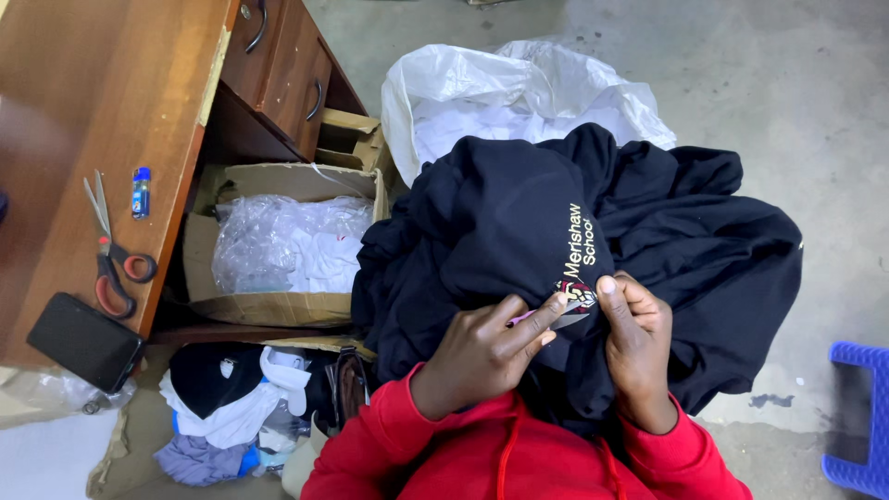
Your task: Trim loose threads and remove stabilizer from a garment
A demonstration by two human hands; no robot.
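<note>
Your left hand (pixel 482 356) curled, fingers extended, pinching dark sweatshirt (pixel 519 231) at embroidered crest (pixel 576 294). Your right hand (pixel 637 338) fist-like, thumb up, gripping same fabric just beside crest. Sweatshirt heaped on your lap, between and above hands. Left: counter (pixel 83 111) with scissors (pixel 116 264), cardboard box (pixel 278 306).

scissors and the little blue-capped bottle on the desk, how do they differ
The scissors lie flat with red and grey handles and long metal blades; the bottle is a short, clear tube with a blue cap. The scissors are much the larger and lie nearer the black phone, the bottle further up the desk. Both lie untouched near the desk's edge, away from the hands.
</note>
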